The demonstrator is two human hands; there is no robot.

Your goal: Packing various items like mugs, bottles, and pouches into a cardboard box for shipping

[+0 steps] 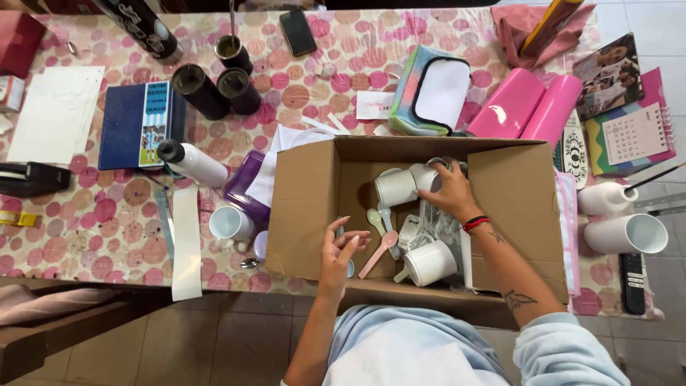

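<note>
An open cardboard box (307, 207) sits at the near table edge. Inside lie white mugs (396, 187), another white mug (431, 263), and pastel plastic spoons (379, 250). My right hand (449, 191) reaches deep into the box and rests on a white mug (426, 175) at the far side, fingers curled over it. My left hand (339, 251) hovers over the box's near left part, fingers bent around a small pale blue item that is mostly hidden. A red and black band circles my right wrist.
A pink-dotted tablecloth (93, 214) covers the table. Around the box stand a white mug (230, 223), a white bottle (191, 161), dark tumblers (218, 87), a blue book (139, 123), pink tumblers (532, 107), a pastel pouch (432, 91), a phone (298, 31) and white cups (625, 232).
</note>
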